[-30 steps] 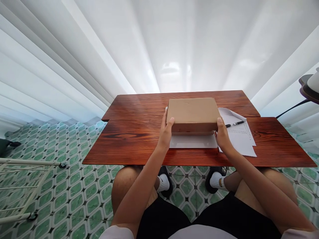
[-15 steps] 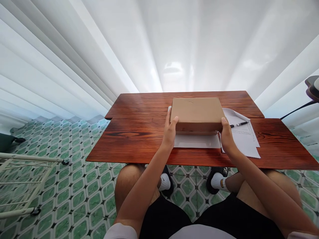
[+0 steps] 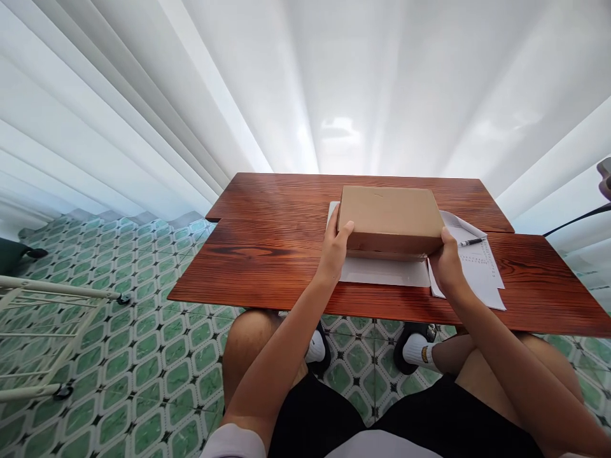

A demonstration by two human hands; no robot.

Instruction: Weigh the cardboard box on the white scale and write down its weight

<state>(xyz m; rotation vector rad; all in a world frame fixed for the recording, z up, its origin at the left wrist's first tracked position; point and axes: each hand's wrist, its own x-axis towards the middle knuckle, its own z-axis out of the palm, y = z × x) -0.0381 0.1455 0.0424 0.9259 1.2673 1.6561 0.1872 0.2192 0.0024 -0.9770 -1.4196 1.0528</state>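
A flat brown cardboard box rests on a white sheet in the middle of a red-brown wooden table. My left hand grips the box's near left corner, thumb on top. My right hand grips its near right corner. The box's near edge looks slightly raised above the sheet.
A printed paper with a black pen on it lies right of the box. White curtains hang behind the table. A white metal rack stands on the green tiled floor at the left. A dark object juts in at the right edge.
The view has shifted, so table and box sit a little further right in the frame. Both hands keep the same hold on the box.
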